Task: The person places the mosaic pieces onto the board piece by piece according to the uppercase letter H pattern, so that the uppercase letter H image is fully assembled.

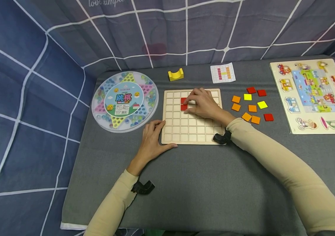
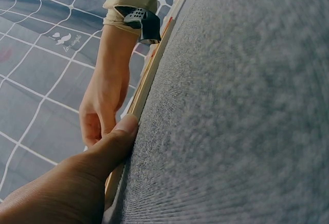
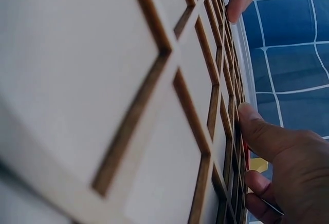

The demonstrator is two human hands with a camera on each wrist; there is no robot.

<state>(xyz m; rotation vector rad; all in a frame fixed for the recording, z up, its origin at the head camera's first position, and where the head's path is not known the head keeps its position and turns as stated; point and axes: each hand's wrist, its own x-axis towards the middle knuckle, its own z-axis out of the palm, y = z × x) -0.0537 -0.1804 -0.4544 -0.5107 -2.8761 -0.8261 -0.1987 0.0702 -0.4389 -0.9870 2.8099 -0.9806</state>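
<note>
A pale wooden grid board (image 1: 176, 128) lies on the grey table. My left hand (image 1: 152, 141) is at its near left corner, fingertips against the left side and thumb stretched along the near edge. In the left wrist view, the thumb of the left hand (image 2: 77, 175) lies on the board's edge. My right hand (image 1: 204, 104) reaches over the board, with thumb and fingertips around a red square tile (image 1: 183, 107) in the grid. Another bit of red shows just above it. In the right wrist view, a red sliver shows between the right hand's (image 3: 288, 167) thumb and fingers.
Loose orange, yellow and red tiles (image 1: 252, 108) lie right of the board. Behind it are a printed pattern card (image 1: 214, 77) and a yellow arched block (image 1: 175, 75). A round Chinese checkers box (image 1: 143, 123) sits left; a picture puzzle board (image 1: 295, 123) lies far right.
</note>
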